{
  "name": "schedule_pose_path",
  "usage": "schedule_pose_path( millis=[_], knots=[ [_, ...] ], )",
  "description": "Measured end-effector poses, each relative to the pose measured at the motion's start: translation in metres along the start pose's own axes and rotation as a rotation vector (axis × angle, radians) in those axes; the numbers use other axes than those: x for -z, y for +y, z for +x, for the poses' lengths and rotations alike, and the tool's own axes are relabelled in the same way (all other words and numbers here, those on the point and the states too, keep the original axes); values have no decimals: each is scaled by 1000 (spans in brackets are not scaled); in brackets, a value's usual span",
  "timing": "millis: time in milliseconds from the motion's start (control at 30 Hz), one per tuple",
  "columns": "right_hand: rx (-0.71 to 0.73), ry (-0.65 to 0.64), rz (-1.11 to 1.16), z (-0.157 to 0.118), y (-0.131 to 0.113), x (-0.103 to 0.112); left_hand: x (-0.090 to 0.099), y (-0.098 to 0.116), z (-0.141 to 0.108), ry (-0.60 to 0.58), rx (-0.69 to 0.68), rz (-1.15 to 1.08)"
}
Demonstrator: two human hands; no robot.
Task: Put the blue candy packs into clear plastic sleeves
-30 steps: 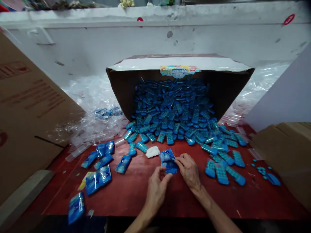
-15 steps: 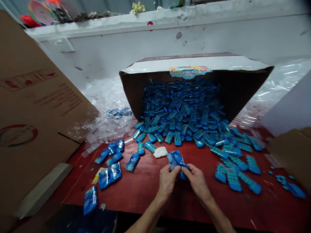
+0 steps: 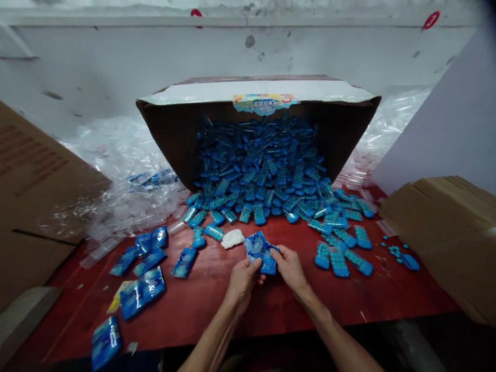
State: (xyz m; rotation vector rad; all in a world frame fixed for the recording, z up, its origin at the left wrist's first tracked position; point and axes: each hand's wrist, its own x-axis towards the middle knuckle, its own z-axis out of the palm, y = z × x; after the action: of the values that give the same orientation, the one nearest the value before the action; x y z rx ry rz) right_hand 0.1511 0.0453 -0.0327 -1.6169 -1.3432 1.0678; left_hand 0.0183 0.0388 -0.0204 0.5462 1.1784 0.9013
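Between both hands is a blue printed packet (image 3: 260, 249), held a little above the red table. My left hand (image 3: 243, 279) pinches its lower left edge. At its right edge, my right hand (image 3: 290, 266) grips it with thumb and fingers. A crumpled white piece (image 3: 232, 238) lies just beyond the packet to the left. Several small clear-and-blue containers (image 3: 339, 262) with teal beads lie to the right of my right hand. Off to the left are several shiny blue packets (image 3: 134, 298).
An open carton (image 3: 165, 139) on its side spills many bead containers onto the red table (image 3: 201, 310). Clear plastic sleeves (image 3: 120, 160) pile up at the left and back. Cardboard boxes (image 3: 437, 243) stand at both sides. Loose teal beads (image 3: 395, 251) lie at right.
The view has turned right and downward. The blue packet, folded between my fingers before, is now spread flatter, with my hands on its lower left and right edges.
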Motion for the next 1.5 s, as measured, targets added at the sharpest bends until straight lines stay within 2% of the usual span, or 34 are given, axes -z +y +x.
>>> schedule_pose_path(
  millis=[100, 200, 333, 467, 533, 633, 700, 767, 833, 933, 1033, 1133, 1200, 1267, 1367, 1433, 1500],
  knots=[
    [-2, 20, -158, 11, 0, -3, 12, 0, -5, 59, 31, -3],
    [9, -2, -328, 16, -5, -7, 18, 7, -11, 52, 26, -41],
    [33, -56, -509, 10, -17, -11, 9, 15, -1, 14, 40, -59],
    [84, -106, -619, 1, -26, -2, -1, 14, 20, 67, 86, -6],
    [124, -47, -683, -4, -27, 11, -1, 12, 25, 74, 66, 15],
    [184, 157, -752, -16, -21, 42, 2, 10, 26, 78, 36, 27],
    [158, 327, -815, -26, -10, 67, 4, 10, 25, 71, 15, 25],
    [74, 468, -935, -38, 6, 89, 5, 11, 24, 50, -1, 15],
    [-7, 528, -1046, -46, 25, 101, 5, 13, 23, 27, -6, -4],
    [8, 507, -1074, -44, 45, 99, 4, 14, 18, 35, 8, -45],
    [68, 466, -992, -31, 42, 81, 4, 14, 9, 50, 32, -72],
    [97, 456, -837, -20, 19, 63, 1, 13, 0, 42, 16, -81],
    [134, 426, -605, -19, -1, 50, 0, 12, -5, 21, -28, -70],
    [140, 286, -240, -21, -16, 33, 0, 11, -7, -15, -86, -39],
    [28, -52, 294, -23, -25, 6, 2, 9, -8, -36, -133, 37],
    [-34, -119, 475, -21, -23, -8, 5, 7, -6, -32, -142, 81],
    [-43, -75, 510, -18, -20, -16, 6, 5, -4, -25, -145, 88]
  ],
)
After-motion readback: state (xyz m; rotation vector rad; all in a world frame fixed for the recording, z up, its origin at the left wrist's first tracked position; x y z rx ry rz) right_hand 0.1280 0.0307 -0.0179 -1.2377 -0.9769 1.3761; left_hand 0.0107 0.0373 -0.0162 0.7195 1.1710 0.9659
